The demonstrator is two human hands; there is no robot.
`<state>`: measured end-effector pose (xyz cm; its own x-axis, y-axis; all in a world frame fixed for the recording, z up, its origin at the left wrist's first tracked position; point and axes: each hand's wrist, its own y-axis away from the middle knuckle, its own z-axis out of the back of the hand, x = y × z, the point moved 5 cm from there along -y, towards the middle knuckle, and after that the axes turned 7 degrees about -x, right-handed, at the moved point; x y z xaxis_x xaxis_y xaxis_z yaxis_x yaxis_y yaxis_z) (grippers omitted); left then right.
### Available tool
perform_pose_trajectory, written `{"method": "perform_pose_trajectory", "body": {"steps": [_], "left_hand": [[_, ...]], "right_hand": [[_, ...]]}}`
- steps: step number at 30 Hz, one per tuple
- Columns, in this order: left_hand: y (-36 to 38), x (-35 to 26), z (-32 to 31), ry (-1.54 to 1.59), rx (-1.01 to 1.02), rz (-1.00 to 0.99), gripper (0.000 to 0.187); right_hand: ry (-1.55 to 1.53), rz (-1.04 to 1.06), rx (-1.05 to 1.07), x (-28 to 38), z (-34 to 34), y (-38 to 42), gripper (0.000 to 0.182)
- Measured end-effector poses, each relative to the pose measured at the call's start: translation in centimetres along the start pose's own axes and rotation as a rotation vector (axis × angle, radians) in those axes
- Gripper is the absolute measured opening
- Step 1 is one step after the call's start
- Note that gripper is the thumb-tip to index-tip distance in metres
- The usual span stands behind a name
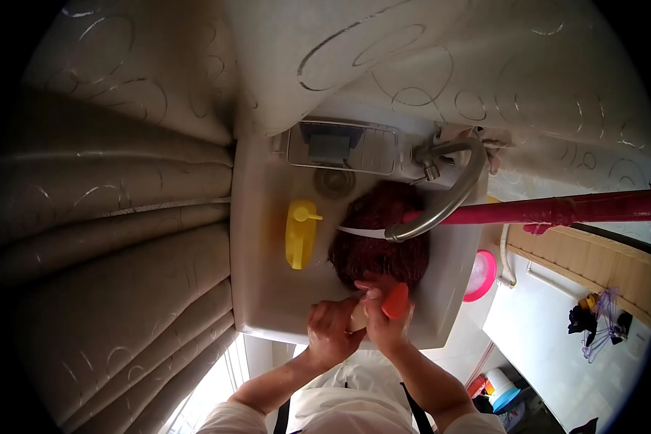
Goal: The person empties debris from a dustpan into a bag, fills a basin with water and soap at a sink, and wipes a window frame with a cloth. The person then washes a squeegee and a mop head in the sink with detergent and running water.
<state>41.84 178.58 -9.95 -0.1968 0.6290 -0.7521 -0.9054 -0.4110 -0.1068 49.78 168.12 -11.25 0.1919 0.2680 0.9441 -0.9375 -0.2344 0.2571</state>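
At the sink's near edge, my left hand (pixel 328 331) and my right hand (pixel 388 327) are closed together around a pale, bottle-like object with an orange-red end (pixel 396 301). The fingers hide most of its pale body (pixel 357 318). Just beyond my hands, a dark red mop head (pixel 383 264) lies in the white sink (pixel 267 304). Its pink handle (pixel 557 210) runs out to the right. A white stream of water (pixel 362 232) comes from the curved metal faucet (pixel 456 199) over the mop head. To the left in the basin is a yellow bottle (pixel 300 235).
A metal rack (pixel 380 152) with a grey item sits at the sink's back, beside the drain (pixel 333 182). Patterned curtains (pixel 123 239) hang close at the left and back. A pink basin (pixel 479 275) is right of the sink; hangers (pixel 600 325) lie farther right.
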Motion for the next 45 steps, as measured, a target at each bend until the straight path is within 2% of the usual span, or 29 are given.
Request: {"method": "perform_pose_trajectory", "body": {"steps": [1,2,3,4,5,6,7,8,9,11,12,13,14,15,16,17,18,20,22,23,25,28,32,34,39,43,45], "left_hand": [[-0.3,0.5,-0.1,0.138,0.081,-0.012,0.050],[-1.0,1.5,0.1,0.276,0.164,-0.023,0.050],[-1.7,2.5,0.5,0.414,0.244,-0.029,0.051],[-2.0,3.3,0.7,0.531,0.438,-0.029,0.052],[-2.3,3.2,0.6,0.569,0.439,-0.010,0.052],[-2.7,2.9,0.7,0.607,0.440,0.005,0.052],[-3.1,2.4,0.9,0.646,0.443,0.018,0.051],[-3.6,1.3,1.8,0.316,0.412,-0.039,0.045],[-3.3,0.8,1.9,0.233,0.293,-0.081,0.043],[-1.7,-0.3,2.1,0.069,0.054,-0.161,0.038],[-1.9,-1.0,2.7,0.033,0.038,-0.164,0.031],[-2.5,-1.1,3.6,0.052,0.016,-0.170,0.032],[-3.1,-0.7,4.8,0.072,-0.006,-0.176,0.034],[-3.6,-0.3,5.8,0.089,-0.025,-0.182,0.035],[-3.9,1.8,6.4,0.524,-0.098,0.197,0.038],[-4.7,2.7,6.6,0.728,-0.114,0.355,0.041],[-5.3,3.6,6.9,0.934,-0.164,0.515,0.043],[-12.3,3.4,8.2,0.903,-0.165,0.371,0.045],[-18.6,2.7,7.6,0.643,-0.083,0.163,0.049],[-21.2,2.1,6.4,0.396,0.000,0.029,0.051],[-24.2,2.9,2.2,0.539,0.093,-0.053,0.056],[-26.5,3.3,-1.7,0.517,0.185,-0.074,0.058],[-27.2,4.0,-4.4,0.533,0.205,-0.006,0.057],[-27.7,4.1,-4.9,0.557,0.201,0.003,0.057],[-28.6,5.4,-3.7,0.313,0.226,-0.089,0.059],[-27.9,5.2,-4.2,0.183,0.227,-0.229,0.055],[-28.1,5.5,-4.7,0.263,0.266,-0.173,0.054]], "right_hand": [[0.012,0.085,0.026,0.1,-0.1,0.1,0.010],[-0.145,0.141,0.142,0.7,0.1,-0.1,0.007],[-0.175,0.132,0.297,1.4,0.2,-0.5,0.007],[-0.204,0.124,0.455,2.4,0.4,-0.9,0.008],[-0.231,0.117,0.612,3.0,0.2,-0.8,0.010],[-0.114,0.061,0.559,2.2,0.2,-0.2,0.014],[-0.067,0.160,0.444,2.4,0.1,-0.4,0.014],[-0.021,0.258,0.328,2.8,0.0,-0.6,0.015],[0.023,0.354,0.210,3.1,0.0,-0.7,0.016],[0.058,0.338,0.162,2.4,-0.3,0.0,0.022],[0.100,0.358,0.143,2.9,-0.5,0.1,0.024],[0.141,0.380,0.123,3.6,-0.4,0.1,0.027],[0.233,0.452,0.174,5.3,-0.3,0.2,0.042],[0.172,0.430,0.160,6.4,0.2,0.2,0.046],[0.110,0.406,0.146,7.3,0.8,0.4,0.050],[0.049,0.382,0.132,7.7,1.4,0.5,0.054],[0.109,0.384,0.210,7.0,1.9,0.8,0.059],[0.098,0.249,0.211,3.9,2.5,1.8,0.056],[0.178,0.189,0.230,1.4,3.0,2.7,0.051],[0.173,0.129,0.237,0.7,3.2,3.2,0.050],[0.167,0.000,0.255,-0.5,3.8,4.3,0.048],[0.188,-0.059,0.262,-1.6,5.2,5.1,0.047],[0.177,-0.122,0.196,-2.9,7.0,5.4,0.046],[0.155,-0.129,0.157,-3.0,7.7,5.2,0.046],[0.138,-0.124,0.119,-3.5,8.0,5.4,0.045],[0.162,-0.118,0.115,-3.4,7.7,5.3,0.045],[0.165,-0.130,0.122,-3.5,7.4,5.1,0.045]]}}
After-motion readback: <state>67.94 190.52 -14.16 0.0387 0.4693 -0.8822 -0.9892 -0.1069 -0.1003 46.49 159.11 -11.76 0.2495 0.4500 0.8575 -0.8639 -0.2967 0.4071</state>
